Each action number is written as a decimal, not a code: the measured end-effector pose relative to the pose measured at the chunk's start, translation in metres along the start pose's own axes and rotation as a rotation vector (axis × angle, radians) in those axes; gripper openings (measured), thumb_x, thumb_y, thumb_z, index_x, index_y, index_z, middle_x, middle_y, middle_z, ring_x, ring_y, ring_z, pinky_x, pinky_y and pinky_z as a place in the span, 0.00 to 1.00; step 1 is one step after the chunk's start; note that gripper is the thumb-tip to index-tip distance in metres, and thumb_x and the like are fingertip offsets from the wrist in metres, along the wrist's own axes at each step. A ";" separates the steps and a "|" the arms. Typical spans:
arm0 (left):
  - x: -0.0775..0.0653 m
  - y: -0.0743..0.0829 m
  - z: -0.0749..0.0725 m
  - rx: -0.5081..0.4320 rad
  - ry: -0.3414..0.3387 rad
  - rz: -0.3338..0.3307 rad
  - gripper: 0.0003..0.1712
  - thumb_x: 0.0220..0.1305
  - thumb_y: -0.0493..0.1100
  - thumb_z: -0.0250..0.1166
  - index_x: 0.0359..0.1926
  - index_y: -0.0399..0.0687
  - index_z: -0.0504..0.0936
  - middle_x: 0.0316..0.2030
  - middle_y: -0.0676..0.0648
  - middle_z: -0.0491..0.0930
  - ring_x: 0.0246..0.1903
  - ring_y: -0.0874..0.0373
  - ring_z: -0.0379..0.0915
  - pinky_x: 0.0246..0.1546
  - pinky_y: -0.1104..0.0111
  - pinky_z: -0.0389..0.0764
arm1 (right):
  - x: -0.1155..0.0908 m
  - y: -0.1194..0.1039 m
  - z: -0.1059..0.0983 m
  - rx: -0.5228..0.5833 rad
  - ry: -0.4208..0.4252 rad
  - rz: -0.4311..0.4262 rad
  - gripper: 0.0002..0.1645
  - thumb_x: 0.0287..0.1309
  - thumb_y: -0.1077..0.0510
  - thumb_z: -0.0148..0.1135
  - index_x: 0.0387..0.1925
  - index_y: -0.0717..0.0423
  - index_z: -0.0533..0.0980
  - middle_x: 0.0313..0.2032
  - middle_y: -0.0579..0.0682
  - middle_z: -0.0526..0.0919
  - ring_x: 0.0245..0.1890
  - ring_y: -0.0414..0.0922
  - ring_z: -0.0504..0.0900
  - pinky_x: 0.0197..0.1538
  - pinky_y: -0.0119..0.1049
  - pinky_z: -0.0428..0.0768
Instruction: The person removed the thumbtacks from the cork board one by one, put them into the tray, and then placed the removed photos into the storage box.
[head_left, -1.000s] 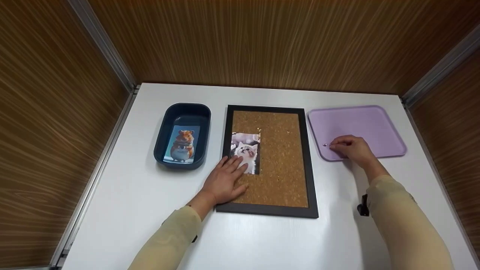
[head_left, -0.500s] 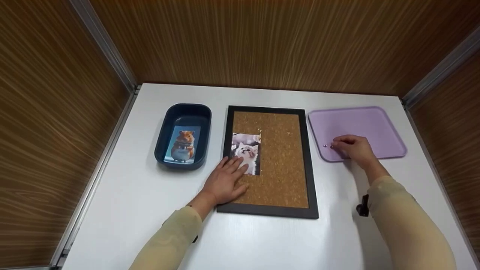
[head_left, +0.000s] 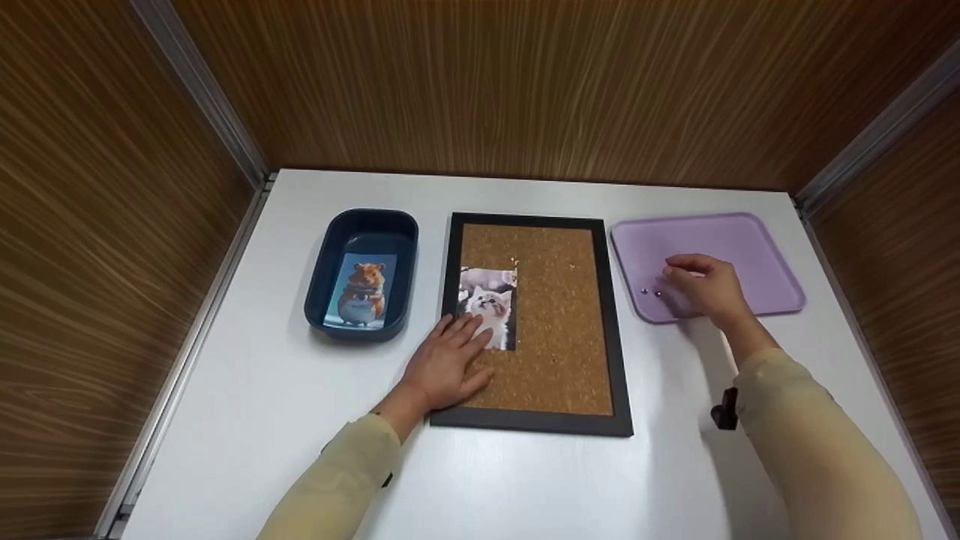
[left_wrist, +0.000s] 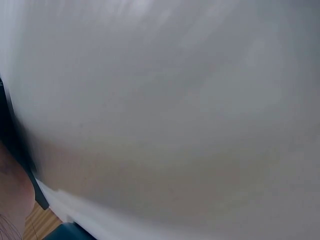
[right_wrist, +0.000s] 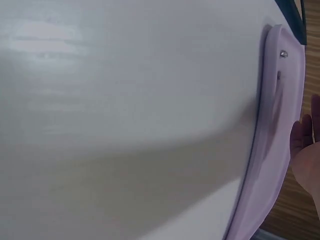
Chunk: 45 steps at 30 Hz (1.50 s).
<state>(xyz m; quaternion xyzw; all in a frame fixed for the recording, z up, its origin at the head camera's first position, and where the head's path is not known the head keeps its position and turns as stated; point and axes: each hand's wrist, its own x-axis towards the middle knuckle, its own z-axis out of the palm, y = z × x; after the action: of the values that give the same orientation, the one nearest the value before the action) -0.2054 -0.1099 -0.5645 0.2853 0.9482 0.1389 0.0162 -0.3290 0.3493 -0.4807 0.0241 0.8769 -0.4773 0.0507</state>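
Observation:
My left hand (head_left: pixel 442 367) lies with spread fingers on the lower left of a black-framed cork board (head_left: pixel 566 330), its fingertips over the bottom of a white kitten photo (head_left: pixel 490 300). My right hand (head_left: pixel 709 289) hovers over the front left part of a purple tray (head_left: pixel 742 259), thumb and index tips close together. Whether something tiny sits between them is too small to tell. Two small shiny pins, a left pin (head_left: pixel 644 291) and a right pin (head_left: pixel 658 293), lie on the tray below those fingertips. In the right wrist view, the right hand (right_wrist: pixel 307 150) shows only partly, beside the tray (right_wrist: pixel 272 170).
Left of the board stands a dark blue bin (head_left: pixel 319 281) with a hamster picture (head_left: pixel 362 292) in it. Small gold-coloured pins (head_left: pixel 514 261) show at the photo's top right; another glint (head_left: pixel 572 266) is on the cork. Wood-grain panels (head_left: pixel 480 90) enclose the white table (head_left: pixel 540 480).
My right hand has lifted slightly up and away from the pins, so both now show clear of the fingertips. The left hand stays on the board.

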 end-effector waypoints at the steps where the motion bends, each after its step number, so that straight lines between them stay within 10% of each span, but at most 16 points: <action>1: 0.000 0.000 0.001 0.001 0.003 0.000 0.41 0.77 0.69 0.49 0.81 0.54 0.67 0.81 0.46 0.60 0.81 0.49 0.52 0.82 0.52 0.47 | -0.002 -0.009 0.002 0.005 0.003 -0.026 0.24 0.72 0.57 0.68 0.59 0.71 0.81 0.51 0.55 0.87 0.50 0.39 0.78 0.47 0.22 0.77; 12: -0.001 0.000 0.000 0.004 0.000 -0.001 0.42 0.77 0.69 0.49 0.81 0.54 0.66 0.81 0.45 0.60 0.80 0.48 0.53 0.81 0.51 0.48 | -0.004 -0.059 0.031 0.068 -0.028 -0.239 0.21 0.69 0.67 0.68 0.58 0.76 0.79 0.53 0.74 0.84 0.48 0.35 0.83 0.55 0.29 0.76; 45: 0.000 0.000 0.000 -0.008 -0.011 -0.005 0.42 0.77 0.69 0.50 0.82 0.54 0.66 0.81 0.46 0.59 0.81 0.49 0.51 0.82 0.52 0.46 | 0.012 -0.068 0.136 0.228 -0.213 -0.192 0.27 0.68 0.65 0.71 0.64 0.72 0.76 0.55 0.69 0.84 0.48 0.46 0.84 0.48 0.32 0.85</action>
<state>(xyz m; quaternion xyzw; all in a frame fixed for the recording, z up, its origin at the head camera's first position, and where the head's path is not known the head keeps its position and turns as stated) -0.2054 -0.1102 -0.5644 0.2837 0.9482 0.1410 0.0229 -0.3383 0.1985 -0.4987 -0.1049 0.8051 -0.5762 0.0942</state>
